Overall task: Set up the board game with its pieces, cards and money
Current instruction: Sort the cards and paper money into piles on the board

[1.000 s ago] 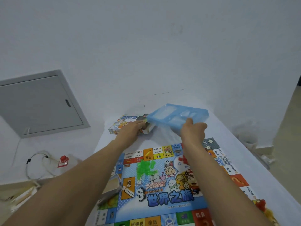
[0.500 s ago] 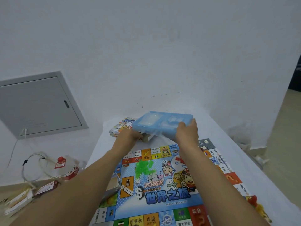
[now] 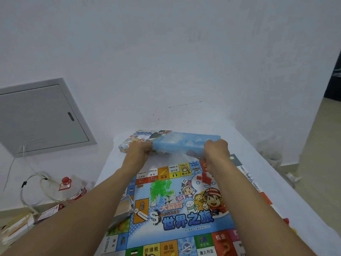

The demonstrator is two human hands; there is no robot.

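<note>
White wall (image 3: pixel 166 52), grey wall hatch (image 3: pixel 40 117), white-covered table (image 3: pixel 258 163), beige floor (image 3: pixel 321 145)

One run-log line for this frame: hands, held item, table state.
hands: left and right grip blue plastic tray | tray: at far board edge | game board: unfolded | game box: behind tray

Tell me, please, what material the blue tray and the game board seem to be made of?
Blue tray: probably thin moulded plastic, translucent and slightly glossy, with formed compartments. Both hands, left hand and right hand, grip its ends.
Game board: likely printed cardboard or paper, lying flat, with a smooth colour print.
</note>
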